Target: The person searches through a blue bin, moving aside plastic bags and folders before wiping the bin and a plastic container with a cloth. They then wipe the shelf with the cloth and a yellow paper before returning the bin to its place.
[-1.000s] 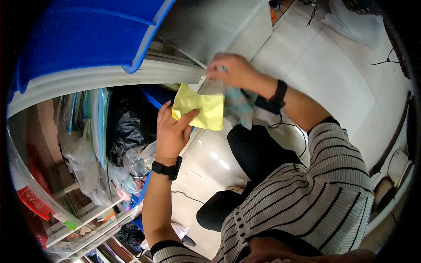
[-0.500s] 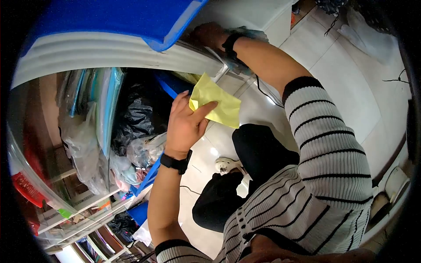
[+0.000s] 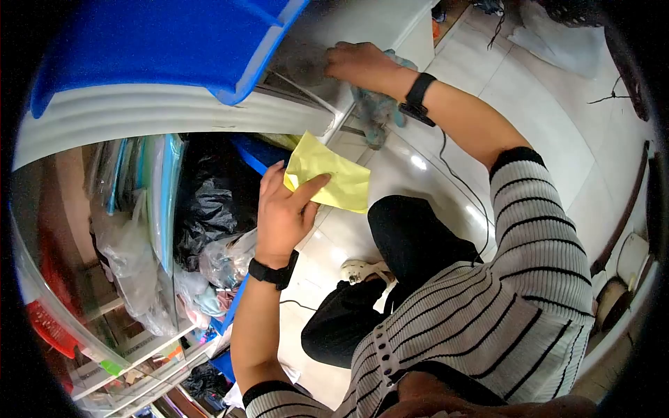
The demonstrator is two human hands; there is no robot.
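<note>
A creased yellow sheet (image 3: 334, 177) hangs from my left hand (image 3: 284, 212), pinched between the thumb and the fingers, in front of the open shelf. Farther up, my right hand (image 3: 362, 66) is over the grey surface by the white cabinet, its fingers curled. Whether anything is in those fingers is too small to tell. A grey-blue bundle, perhaps cloth (image 3: 380, 111), lies below the right wrist, beside the metal edge.
A blue plastic panel (image 3: 160, 45) covers the upper left above a white ledge (image 3: 174, 115). The shelf beneath holds black bags (image 3: 212, 209), clear bags (image 3: 136, 258) and plastic sleeves. A black cable (image 3: 460, 174) crosses the tiled floor near my knees.
My right hand has drawn back from the recess and shows more fully, with the bundle more visible. My left hand still grips the yellow sheet. The view has shifted slightly.
</note>
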